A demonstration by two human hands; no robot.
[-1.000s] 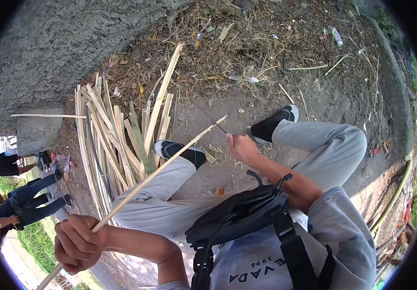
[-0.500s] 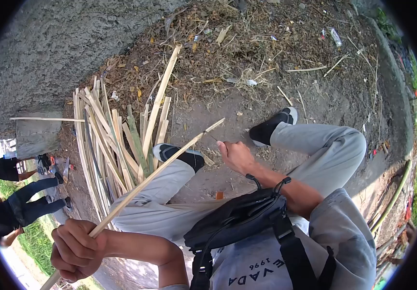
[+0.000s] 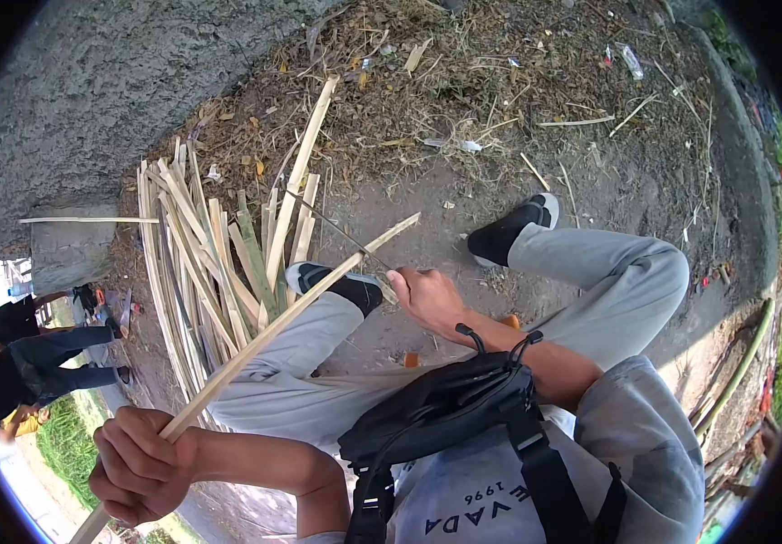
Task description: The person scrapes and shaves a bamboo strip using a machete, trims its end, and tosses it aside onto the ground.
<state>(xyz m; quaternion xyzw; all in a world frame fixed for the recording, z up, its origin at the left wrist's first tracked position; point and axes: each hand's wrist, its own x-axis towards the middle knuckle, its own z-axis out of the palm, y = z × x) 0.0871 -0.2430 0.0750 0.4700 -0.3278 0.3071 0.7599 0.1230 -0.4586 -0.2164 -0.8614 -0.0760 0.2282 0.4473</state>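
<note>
My left hand (image 3: 141,464) is closed in a fist around a long pale bamboo strip (image 3: 268,334), near the strip's lower end. The strip slants up and right across my lap. My right hand (image 3: 427,297) is closed on a knife, its grip hidden by the fingers. The knife's thin dark blade (image 3: 336,227) points up and left and crosses the strip near its far end. An orange-brown piece (image 3: 510,322) shows beside my right forearm; I cannot tell whether it belongs to the knife.
A pile of bamboo strips (image 3: 214,263) lies left of my feet by a rough grey wall (image 3: 110,100). Dry leaves and litter (image 3: 472,100) cover the ground ahead. Two people (image 3: 42,363) stand far left. A black bag (image 3: 445,408) hangs at my waist.
The blade, mostly unseen before, now shows at length across the strip. My right hand has shifted slightly left and down. The orange-brown piece by my forearm has come into view.
</note>
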